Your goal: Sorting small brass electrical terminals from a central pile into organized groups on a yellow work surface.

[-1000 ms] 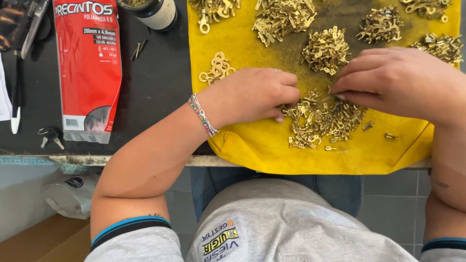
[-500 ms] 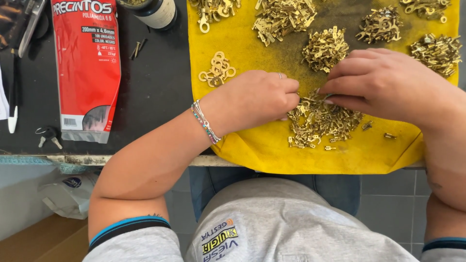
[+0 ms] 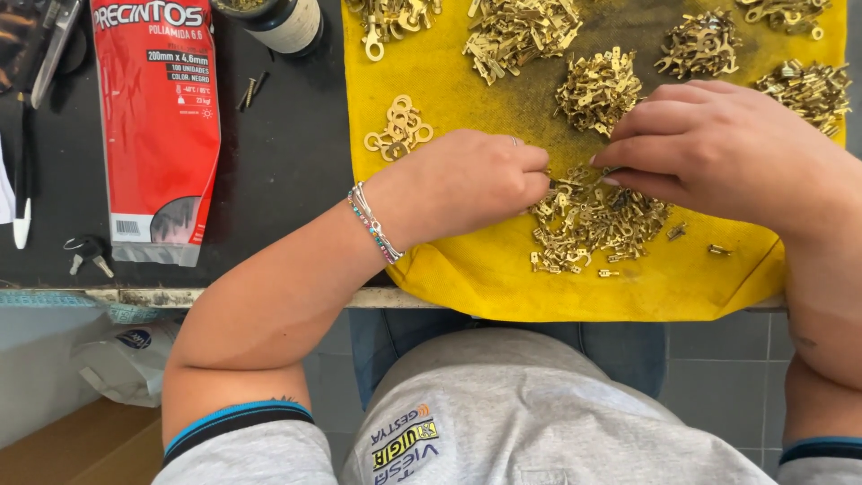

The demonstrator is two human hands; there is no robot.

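A yellow cloth point(image 3: 503, 278) covers the right part of a dark table and carries several heaps of small brass terminals. The nearest heap point(image 3: 597, 224) lies close to the table's front edge. My left hand point(image 3: 467, 180), with a beaded bracelet at the wrist and a ring, rests at that heap's left side with fingers curled into it. My right hand point(image 3: 718, 148) reaches in from the right, fingertips pinched at the top of the same heap. Whether either hand holds a piece cannot be seen. A small group of ring terminals point(image 3: 400, 130) lies left of my left hand.
A red plastic bag point(image 3: 157, 126) lies on the dark table point(image 3: 278, 180) to the left. A dark jar point(image 3: 283, 22) stands at the back, with small screws beside it. Pliers point(image 3: 54, 36) and a pen point(image 3: 22, 180) lie far left. Keys point(image 3: 85, 251) sit near the front edge.
Both hands have drawn closer together over the nearest heap, the right one shifting left. The view has shifted slightly downward.
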